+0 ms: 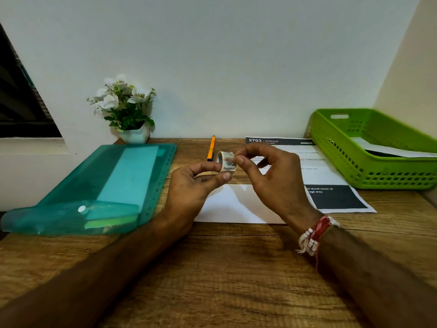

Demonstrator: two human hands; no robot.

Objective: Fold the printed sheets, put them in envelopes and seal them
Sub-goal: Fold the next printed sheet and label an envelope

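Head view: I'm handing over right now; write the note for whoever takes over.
Left hand and right hand both pinch the patterned tape roll above the desk.
White envelope lies flat under them, no tape seen; contents can't be told.
Printed sheet lies unfolded beside the green basket, which holds white papers.
Left: tape this envelope, then fold, insert, seal that sheet.
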